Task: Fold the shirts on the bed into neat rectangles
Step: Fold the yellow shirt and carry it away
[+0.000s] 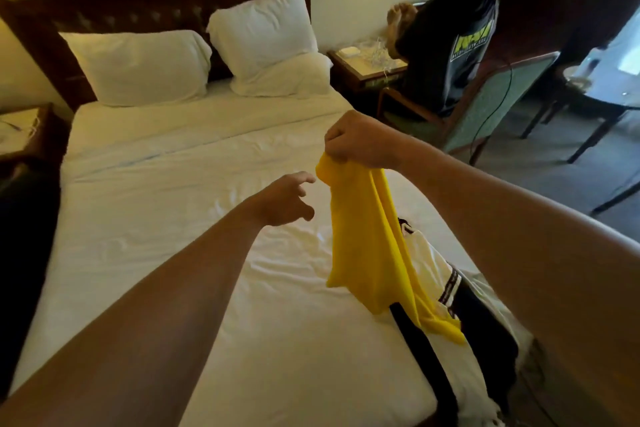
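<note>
My right hand grips the top edge of a yellow shirt and holds it up above the bed. The shirt hangs down in loose folds, its lower end draped over a pile of black-and-white clothes at the bed's right edge. My left hand hovers just left of the shirt's top, fingers spread and slightly curled, holding nothing and a short gap away from the fabric.
Two white pillows lean on the dark headboard. A person sits on a green chair at a nightstand right of the bed. A dark table stands further right.
</note>
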`<action>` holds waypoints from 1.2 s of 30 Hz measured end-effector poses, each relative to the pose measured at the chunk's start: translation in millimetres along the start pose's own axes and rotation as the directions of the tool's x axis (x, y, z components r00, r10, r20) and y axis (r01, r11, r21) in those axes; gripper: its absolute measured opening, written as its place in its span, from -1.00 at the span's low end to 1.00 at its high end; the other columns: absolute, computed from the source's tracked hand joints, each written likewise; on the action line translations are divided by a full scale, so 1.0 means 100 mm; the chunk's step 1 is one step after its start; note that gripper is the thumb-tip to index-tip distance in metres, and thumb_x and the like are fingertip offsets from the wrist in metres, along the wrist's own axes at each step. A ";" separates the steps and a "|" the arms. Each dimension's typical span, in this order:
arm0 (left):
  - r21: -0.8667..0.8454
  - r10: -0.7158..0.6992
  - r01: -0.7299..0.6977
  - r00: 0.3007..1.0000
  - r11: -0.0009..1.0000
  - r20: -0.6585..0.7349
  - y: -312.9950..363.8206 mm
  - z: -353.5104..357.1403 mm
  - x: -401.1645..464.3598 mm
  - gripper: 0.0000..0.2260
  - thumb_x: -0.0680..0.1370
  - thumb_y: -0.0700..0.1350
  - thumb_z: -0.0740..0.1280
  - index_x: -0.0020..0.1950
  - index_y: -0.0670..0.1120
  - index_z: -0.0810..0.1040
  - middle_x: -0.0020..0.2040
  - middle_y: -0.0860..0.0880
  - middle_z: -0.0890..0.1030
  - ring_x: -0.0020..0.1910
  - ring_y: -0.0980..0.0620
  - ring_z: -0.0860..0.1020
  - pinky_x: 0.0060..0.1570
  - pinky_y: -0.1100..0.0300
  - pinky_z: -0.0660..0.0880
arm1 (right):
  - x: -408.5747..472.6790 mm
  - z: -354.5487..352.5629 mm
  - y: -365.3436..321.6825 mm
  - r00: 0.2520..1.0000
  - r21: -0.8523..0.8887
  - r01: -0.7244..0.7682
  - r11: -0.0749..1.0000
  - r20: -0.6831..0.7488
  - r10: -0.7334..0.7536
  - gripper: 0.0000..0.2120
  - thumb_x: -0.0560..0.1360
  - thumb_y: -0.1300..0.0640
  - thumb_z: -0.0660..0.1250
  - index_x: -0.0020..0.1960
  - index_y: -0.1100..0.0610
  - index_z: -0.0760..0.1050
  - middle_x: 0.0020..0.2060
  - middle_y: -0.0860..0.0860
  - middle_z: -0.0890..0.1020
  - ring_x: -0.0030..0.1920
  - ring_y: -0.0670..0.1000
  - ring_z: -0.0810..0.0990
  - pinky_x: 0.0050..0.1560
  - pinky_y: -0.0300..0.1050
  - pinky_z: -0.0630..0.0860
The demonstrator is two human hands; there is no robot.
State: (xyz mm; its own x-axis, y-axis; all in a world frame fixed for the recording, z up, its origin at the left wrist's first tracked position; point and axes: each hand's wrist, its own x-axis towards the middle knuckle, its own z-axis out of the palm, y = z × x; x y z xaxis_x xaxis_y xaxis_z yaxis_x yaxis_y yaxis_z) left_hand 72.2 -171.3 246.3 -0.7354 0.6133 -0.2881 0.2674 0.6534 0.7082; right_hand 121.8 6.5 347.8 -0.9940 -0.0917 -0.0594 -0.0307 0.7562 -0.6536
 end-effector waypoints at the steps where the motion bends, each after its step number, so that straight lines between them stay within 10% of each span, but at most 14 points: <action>1: -0.024 0.008 -0.007 1.000 1.000 0.011 -0.02 -0.04 -0.10 -0.30 0.47 -0.31 0.48 0.56 -0.03 0.33 0.40 -0.13 0.43 0.21 -0.06 0.52 -0.27 0.31 0.47 | -0.03 0.02 -0.14 1.000 0.021 0.018 1.000 -0.009 -0.018 -0.71 0.44 0.29 0.27 -0.43 0.16 0.34 -0.47 0.02 0.27 -0.45 -0.12 0.21 -0.34 -0.10 0.22; 5: -0.108 -0.020 0.026 0.998 0.994 0.056 -0.12 -0.13 -0.49 -0.22 0.45 -0.37 0.49 0.59 0.02 0.28 0.55 -0.19 0.29 0.53 -0.09 0.29 0.07 0.11 0.51 | -0.15 0.08 -0.50 0.998 0.102 0.026 0.994 -0.051 -0.021 -0.64 0.48 0.35 0.25 -0.44 0.14 0.26 -0.56 -0.13 0.28 -0.50 -0.14 0.24 -0.42 -0.26 0.22; 10: -0.073 -0.124 0.129 0.990 0.989 0.063 -0.44 -0.15 -0.86 -0.53 0.44 -0.26 0.55 0.28 0.03 0.51 0.50 -0.16 0.34 0.41 -0.15 0.41 0.19 0.07 0.41 | -0.23 0.17 -0.59 0.990 0.189 0.042 0.981 -0.141 -0.016 -0.73 0.50 0.33 0.24 -0.36 0.15 0.40 -0.46 -0.08 0.41 -0.42 -0.11 0.34 -0.35 -0.25 0.32; 16: -0.320 -0.162 0.179 0.984 0.930 0.079 -0.56 -0.14 -1.05 -0.25 0.42 -0.29 0.54 0.52 0.11 0.35 0.36 -0.14 0.53 0.27 -0.13 0.56 0.32 -0.10 0.49 | -0.17 0.26 -0.67 0.995 0.453 0.072 0.889 -0.097 -0.031 -0.61 0.34 0.22 0.26 -0.58 -0.03 0.22 -0.51 -0.09 0.24 -0.36 -0.04 0.23 -0.32 -0.14 0.20; 20: -0.296 -0.215 0.226 0.974 0.928 0.069 -0.51 -0.11 -1.07 -0.58 0.44 -0.18 0.55 0.28 0.01 0.63 0.16 -0.08 0.69 0.14 -0.08 0.65 0.22 -0.05 0.56 | -0.08 0.24 -0.60 0.992 0.497 0.119 0.859 -0.097 -0.081 -0.73 0.25 0.20 0.24 -0.54 0.04 0.22 -0.47 -0.05 0.24 -0.36 -0.03 0.21 -0.33 -0.13 0.18; 30: -0.307 -0.313 0.210 0.887 0.928 -0.340 -0.62 -0.33 -1.23 -0.82 0.47 -0.17 0.54 0.04 -0.19 0.72 0.01 -0.23 0.70 0.07 -0.20 0.65 0.10 -0.03 0.52 | 0.33 0.02 0.16 0.999 0.133 0.020 0.991 -0.041 -0.015 -0.82 0.48 0.20 0.31 -0.27 0.22 0.56 -0.32 0.09 0.46 -0.22 0.06 0.45 -0.16 -0.01 0.41; 36: -0.122 -0.332 0.310 0.832 0.943 -0.445 -0.69 -0.75 -1.28 -0.83 0.49 -0.26 0.42 -0.22 -0.21 0.46 -0.23 -0.23 0.46 -0.22 -0.11 0.45 -0.23 0.05 0.29 | 0.48 0.15 0.35 0.965 -0.387 0.102 0.916 0.264 0.004 -0.90 0.40 0.20 0.42 -0.24 0.18 0.52 -0.31 0.07 0.50 -0.25 0.06 0.45 -0.24 -0.03 0.37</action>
State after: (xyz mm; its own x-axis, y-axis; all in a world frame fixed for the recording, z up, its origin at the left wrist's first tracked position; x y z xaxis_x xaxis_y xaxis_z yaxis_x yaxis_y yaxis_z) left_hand 101.3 -328.4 283.2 -0.9776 0.0960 -0.1876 -0.0523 0.7519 0.6572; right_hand 74.6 18.1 310.7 -0.9312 -0.2565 -0.2591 -0.1702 0.9343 -0.3132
